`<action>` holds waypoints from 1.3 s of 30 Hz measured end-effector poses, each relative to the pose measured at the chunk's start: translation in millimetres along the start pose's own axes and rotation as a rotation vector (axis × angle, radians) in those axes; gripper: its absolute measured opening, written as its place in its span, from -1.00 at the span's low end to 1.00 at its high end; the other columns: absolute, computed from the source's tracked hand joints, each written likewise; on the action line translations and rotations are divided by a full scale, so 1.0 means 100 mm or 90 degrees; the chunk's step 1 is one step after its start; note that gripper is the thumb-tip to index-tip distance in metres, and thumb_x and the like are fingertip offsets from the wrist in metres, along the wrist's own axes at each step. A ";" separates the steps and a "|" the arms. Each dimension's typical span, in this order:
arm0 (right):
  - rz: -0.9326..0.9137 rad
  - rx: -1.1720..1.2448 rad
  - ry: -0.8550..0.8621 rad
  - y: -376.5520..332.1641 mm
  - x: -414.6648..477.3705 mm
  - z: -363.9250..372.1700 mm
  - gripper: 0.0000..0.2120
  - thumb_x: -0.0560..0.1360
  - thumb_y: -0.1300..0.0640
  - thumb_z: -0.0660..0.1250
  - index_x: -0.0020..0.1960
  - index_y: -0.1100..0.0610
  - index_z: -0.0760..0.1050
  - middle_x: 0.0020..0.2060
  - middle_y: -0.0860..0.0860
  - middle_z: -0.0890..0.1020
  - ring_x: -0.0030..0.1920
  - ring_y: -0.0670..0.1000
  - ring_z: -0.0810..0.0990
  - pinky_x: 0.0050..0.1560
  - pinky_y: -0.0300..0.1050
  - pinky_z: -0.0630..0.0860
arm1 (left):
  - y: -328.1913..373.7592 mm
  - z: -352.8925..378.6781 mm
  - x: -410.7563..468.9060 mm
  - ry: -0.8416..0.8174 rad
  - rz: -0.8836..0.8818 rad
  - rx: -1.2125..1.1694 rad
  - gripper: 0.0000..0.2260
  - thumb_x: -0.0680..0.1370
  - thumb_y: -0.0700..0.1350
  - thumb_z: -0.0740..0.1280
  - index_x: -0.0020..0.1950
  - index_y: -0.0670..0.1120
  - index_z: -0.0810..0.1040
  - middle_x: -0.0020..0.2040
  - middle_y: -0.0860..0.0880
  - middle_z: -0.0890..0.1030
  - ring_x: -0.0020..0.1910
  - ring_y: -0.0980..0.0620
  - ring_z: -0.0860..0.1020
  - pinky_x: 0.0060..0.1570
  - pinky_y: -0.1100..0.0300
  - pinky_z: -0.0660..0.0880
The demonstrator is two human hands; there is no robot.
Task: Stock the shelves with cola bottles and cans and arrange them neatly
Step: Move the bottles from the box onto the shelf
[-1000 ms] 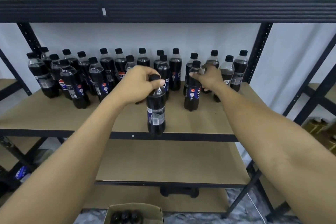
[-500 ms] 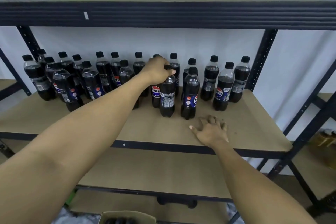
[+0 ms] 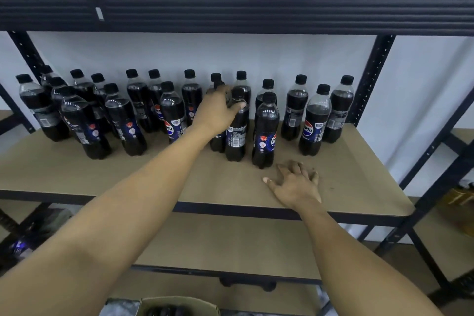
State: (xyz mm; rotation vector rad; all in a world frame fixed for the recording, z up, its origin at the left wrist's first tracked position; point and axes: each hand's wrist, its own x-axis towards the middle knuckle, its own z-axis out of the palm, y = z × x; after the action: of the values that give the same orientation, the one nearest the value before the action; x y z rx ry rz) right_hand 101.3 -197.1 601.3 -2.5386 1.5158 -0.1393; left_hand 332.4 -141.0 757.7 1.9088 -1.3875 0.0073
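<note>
Left hand [image 3: 218,113] gripping the neck of a cola bottle [image 3: 236,136] standing mid-frame on the shelf [image 3: 77,177], right hand [image 3: 295,185] spread flat just below, I judge a sideways nudge could topple its crowded neighbours [image 3: 265,133].

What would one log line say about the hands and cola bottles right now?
left hand: grips cola bottle by its neck | right hand: rests on shelf board, holds nothing | cola bottle: upright on shelf board

cam: head, single wide-angle | faces: forward, slightly down at shelf board [image 3: 77,174] | range: near
</note>
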 end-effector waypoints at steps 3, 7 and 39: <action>0.000 0.001 -0.003 -0.02 -0.03 -0.02 -0.23 0.51 -0.49 -0.07 0.58 -0.11 0.19 0.61 0.05 0.12 0.62 0.12 -0.05 0.53 0.36 -0.13 | -0.34 0.02 -0.48 0.016 -0.017 0.076 -0.65 0.57 0.10 0.36 0.27 -0.03 0.50 0.00 -0.12 0.57 0.11 -0.14 0.56 0.09 -0.06 0.53; 0.001 -0.008 -0.012 -0.07 -0.06 -0.02 -0.26 0.53 -0.46 -0.09 0.59 -0.11 0.17 0.62 0.04 0.10 0.62 0.12 -0.06 0.54 0.35 -0.13 | -0.91 0.05 -1.19 -0.113 -0.078 0.265 -0.63 0.61 0.16 0.27 0.31 0.00 0.53 0.25 -0.11 0.46 0.26 -0.17 0.47 0.28 -0.07 0.39; -0.012 0.210 -0.446 -1.98 -1.96 3.96 -0.37 0.61 -0.01 0.35 0.60 0.06 0.21 0.42 0.12 0.49 0.30 0.15 0.53 0.21 0.07 0.54 | -4.57 0.49 -5.22 -0.450 -0.496 -0.010 -0.63 0.60 -0.15 0.38 0.41 -0.12 0.50 0.23 -0.09 0.59 0.01 -0.03 0.62 -0.07 0.39 0.48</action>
State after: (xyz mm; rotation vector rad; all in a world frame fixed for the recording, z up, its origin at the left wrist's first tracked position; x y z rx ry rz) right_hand 247.5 109.1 256.3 -2.0208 1.0797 0.4194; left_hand 471.8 308.5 245.3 2.4292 -0.9204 -1.1351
